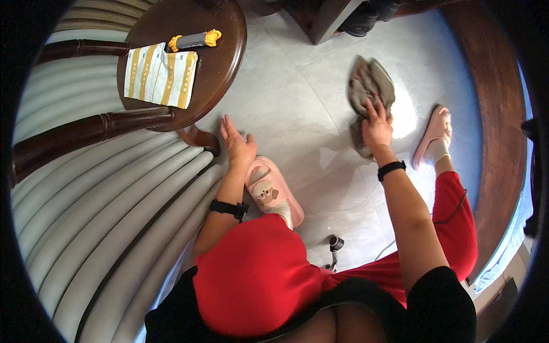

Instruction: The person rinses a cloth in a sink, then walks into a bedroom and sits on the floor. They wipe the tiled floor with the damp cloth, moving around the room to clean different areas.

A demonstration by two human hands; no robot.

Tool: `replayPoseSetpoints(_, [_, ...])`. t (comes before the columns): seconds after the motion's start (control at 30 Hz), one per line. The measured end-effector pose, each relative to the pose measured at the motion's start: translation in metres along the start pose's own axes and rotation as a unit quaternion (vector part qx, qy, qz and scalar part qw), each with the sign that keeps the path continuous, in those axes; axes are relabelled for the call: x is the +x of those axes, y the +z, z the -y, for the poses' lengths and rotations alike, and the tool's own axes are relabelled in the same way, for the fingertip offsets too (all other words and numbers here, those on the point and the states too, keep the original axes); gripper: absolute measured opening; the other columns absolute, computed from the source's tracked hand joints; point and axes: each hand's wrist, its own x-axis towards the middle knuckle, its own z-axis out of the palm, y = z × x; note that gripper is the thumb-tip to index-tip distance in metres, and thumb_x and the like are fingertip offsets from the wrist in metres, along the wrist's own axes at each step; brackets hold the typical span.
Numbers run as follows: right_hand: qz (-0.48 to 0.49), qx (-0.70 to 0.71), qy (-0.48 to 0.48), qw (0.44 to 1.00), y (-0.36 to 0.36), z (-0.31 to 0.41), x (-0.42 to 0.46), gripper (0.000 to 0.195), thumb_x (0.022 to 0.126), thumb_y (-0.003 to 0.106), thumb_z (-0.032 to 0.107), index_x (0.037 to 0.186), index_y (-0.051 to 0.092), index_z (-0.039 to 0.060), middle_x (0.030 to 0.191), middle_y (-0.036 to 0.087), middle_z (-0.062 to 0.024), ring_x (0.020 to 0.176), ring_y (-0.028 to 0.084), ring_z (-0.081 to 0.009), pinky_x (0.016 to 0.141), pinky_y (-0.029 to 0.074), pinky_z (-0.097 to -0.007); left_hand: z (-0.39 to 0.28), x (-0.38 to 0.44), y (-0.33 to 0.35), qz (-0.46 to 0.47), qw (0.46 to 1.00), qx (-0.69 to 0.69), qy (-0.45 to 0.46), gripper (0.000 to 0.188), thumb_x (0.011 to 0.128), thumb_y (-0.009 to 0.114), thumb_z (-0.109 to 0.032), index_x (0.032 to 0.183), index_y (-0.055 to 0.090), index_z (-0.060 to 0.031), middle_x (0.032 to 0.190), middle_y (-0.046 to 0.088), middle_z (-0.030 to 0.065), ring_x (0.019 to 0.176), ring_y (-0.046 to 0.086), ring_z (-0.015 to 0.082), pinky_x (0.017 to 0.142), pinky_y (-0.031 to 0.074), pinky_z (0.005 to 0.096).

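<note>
My right hand [377, 127] is on a bunched grey-brown cloth [369, 81] on the floor, its fingers over the fabric. Part of the cloth spreads ahead of the fingers and part shows beside the palm; motion blurs it slightly. Over the floor at the left, my left hand [238, 143] holds nothing, its fingers extended and the thumb apart. It is nearest to a curved wooden chair leg [201, 139] and the toe of a pink slipper [274, 193] on my foot. A dark band is around each wrist.
At the upper left, a wooden chair seat [214, 73] bears a striped white-and-yellow packet [161, 77] and a bundle of orange cord [195, 40]. A ribbed grey surface [141, 227] curves along the left. A caster [336, 243] is near my legs. Dark wood [499, 115] borders the right.
</note>
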Motion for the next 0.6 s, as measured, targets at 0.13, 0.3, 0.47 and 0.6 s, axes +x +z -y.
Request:
replayPoseSetpoints(0.13, [-0.082, 0.14, 0.019, 0.987, -0.029, -0.038, -0.011, 0.054, 0.087, 0.056, 0.017, 0.14, 0.051, 0.0203, 0.142, 0.048, -0.0141, 0.122, 0.049, -0.0402, 0.106, 0.04, -0.0455, -0.015, -0.005, 0.004, -0.029, 0.998, -0.048, -0.035, 0.088, 0.083, 0.06, -0.001, 0.152, 0.006, -0.0005, 0.156, 0.01, 0.0275, 0.145, 0.016, 0.0431, 0.119, 0.019, 0.0484])
replayPoseSetpoints(0.3, [-0.184, 0.201, -0.236, 0.933, -0.021, 0.081, -0.058, 0.064, 0.073, 0.063, 0.004, 0.135, 0.056, 0.0173, 0.137, 0.051, -0.0177, 0.126, 0.048, -0.0379, 0.103, 0.041, -0.0483, 0.0, -0.004, -0.011, -0.124, 0.986, -0.109, -0.006, 0.082, 0.089, 0.058, -0.008, 0.153, 0.008, -0.0028, 0.154, 0.015, 0.028, 0.143, 0.019, 0.0448, 0.117, 0.02, 0.0502])
replayPoseSetpoints(0.47, [0.054, 0.021, -0.528, 0.847, 0.047, 0.224, -0.069, 0.058, 0.087, 0.059, 0.042, 0.14, 0.051, 0.0219, 0.155, 0.031, -0.0072, 0.146, 0.016, -0.0361, 0.11, 0.02, -0.0683, 0.003, 0.004, -0.016, -0.113, 0.986, -0.122, 0.006, 0.07, 0.101, 0.044, -0.04, 0.153, 0.015, -0.0033, 0.152, 0.019, 0.0291, 0.14, 0.024, 0.0457, 0.115, 0.023, 0.0505])
replayPoseSetpoints(0.6, [0.013, -0.157, -0.667, 0.728, 0.061, 0.26, -0.018, 0.051, 0.092, 0.052, 0.048, 0.139, 0.053, 0.0295, 0.16, 0.022, 0.002, 0.148, 0.009, -0.0337, 0.108, 0.022, -0.0673, 0.0, 0.004, -0.013, -0.119, 0.986, -0.116, 0.017, 0.072, 0.102, 0.04, -0.047, 0.152, 0.017, -0.0014, 0.153, 0.017, 0.0297, 0.14, 0.024, 0.0453, 0.113, 0.024, 0.0493])
